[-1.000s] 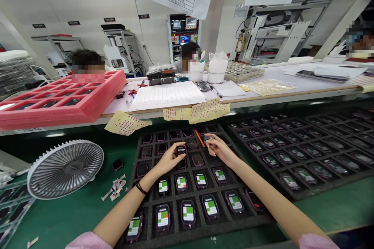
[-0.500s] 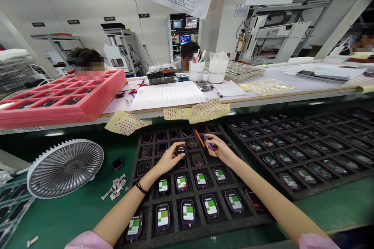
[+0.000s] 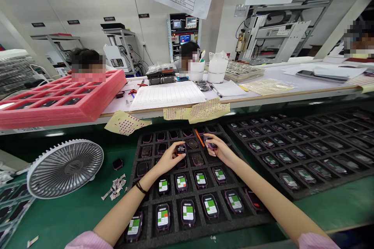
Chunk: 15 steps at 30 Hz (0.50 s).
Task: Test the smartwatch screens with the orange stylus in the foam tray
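One lit watch sits between thumb and fingers of the left hand; to the right, the right hand grips a purple-rimmed watch.

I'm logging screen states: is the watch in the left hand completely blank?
No, the watch in the left hand shows white lines on its dark screen.

The bench is green, the fan grey, the foam pink, the stick orange, the wristband black, the sleeves pale pink with fine stripes, the labels yellow with purplish-red dots, and the tray black, its watches purple-rimmed, several screens blocked in green and white.
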Each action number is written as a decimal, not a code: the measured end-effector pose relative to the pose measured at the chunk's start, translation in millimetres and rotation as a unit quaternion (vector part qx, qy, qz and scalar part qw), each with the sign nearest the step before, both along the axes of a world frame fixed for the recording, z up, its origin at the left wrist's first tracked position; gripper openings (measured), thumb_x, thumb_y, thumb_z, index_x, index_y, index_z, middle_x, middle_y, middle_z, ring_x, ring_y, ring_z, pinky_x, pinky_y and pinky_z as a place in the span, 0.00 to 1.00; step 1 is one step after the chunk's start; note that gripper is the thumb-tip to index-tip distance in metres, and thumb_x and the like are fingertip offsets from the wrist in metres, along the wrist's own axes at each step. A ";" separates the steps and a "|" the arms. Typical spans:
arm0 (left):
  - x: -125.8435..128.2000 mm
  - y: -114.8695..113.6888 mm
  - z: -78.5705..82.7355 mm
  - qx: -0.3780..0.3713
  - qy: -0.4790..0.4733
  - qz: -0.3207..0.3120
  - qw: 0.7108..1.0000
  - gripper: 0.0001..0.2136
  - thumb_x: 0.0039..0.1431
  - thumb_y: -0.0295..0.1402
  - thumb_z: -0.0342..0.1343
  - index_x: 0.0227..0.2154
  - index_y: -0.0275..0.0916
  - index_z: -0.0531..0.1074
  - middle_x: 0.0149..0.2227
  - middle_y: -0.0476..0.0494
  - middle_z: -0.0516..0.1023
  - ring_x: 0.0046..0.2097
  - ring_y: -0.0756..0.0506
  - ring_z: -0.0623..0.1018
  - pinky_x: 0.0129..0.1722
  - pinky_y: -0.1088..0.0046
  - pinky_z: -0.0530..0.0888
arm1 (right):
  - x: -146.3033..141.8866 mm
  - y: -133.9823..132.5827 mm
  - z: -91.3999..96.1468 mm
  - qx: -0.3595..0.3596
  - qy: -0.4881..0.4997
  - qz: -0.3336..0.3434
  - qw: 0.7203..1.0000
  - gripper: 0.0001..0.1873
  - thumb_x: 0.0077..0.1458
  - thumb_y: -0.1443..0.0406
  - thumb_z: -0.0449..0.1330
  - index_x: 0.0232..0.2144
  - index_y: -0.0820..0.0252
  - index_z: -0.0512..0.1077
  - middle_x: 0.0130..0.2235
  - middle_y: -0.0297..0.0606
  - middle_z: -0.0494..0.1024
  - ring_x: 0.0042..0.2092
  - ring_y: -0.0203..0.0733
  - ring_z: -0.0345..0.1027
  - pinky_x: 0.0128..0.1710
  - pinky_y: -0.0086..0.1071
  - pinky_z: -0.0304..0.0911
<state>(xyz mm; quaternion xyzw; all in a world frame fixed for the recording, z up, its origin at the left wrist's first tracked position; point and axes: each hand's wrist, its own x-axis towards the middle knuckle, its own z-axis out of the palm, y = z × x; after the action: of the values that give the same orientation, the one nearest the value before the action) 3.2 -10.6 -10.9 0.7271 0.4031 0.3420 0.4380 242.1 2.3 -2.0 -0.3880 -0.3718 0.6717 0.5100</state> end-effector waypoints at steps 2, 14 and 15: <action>0.1 -0.2 0.6 -0.002 -0.001 -0.002 1.000 0.21 0.58 0.37 0.53 0.53 0.40 0.62 0.38 0.46 0.69 0.30 0.52 0.67 0.27 0.79 0.67 | 0.2 0.4 -0.7 0.000 0.001 0.001 1.000 0.19 0.41 0.65 0.63 0.39 0.57 0.68 0.20 0.27 0.68 0.16 0.29 0.53 0.15 0.26 0.43; 1.0 -0.6 1.7 -0.006 -0.005 -0.005 1.000 0.21 0.56 0.36 0.55 0.53 0.39 0.61 0.38 0.46 0.68 0.31 0.52 0.68 0.28 0.79 0.66 | 0.8 0.4 -0.6 -0.001 0.003 -0.001 1.000 0.19 0.41 0.65 0.63 0.40 0.58 0.68 0.20 0.27 0.69 0.16 0.29 0.53 0.15 0.26 0.43; 1.0 -0.6 1.8 -0.005 -0.007 -0.006 1.000 0.21 0.56 0.36 0.55 0.52 0.39 0.61 0.38 0.45 0.68 0.32 0.51 0.68 0.29 0.79 0.67 | 0.8 0.5 -0.6 -0.001 0.004 -0.002 1.000 0.19 0.41 0.65 0.63 0.40 0.58 0.68 0.20 0.27 0.69 0.16 0.29 0.53 0.15 0.26 0.43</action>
<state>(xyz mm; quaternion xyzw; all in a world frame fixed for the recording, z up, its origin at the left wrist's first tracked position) 4.2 -11.2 -9.1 0.7246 0.3973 0.3425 0.4470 242.9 2.8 -2.6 -0.3865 -0.3688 0.6725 0.5122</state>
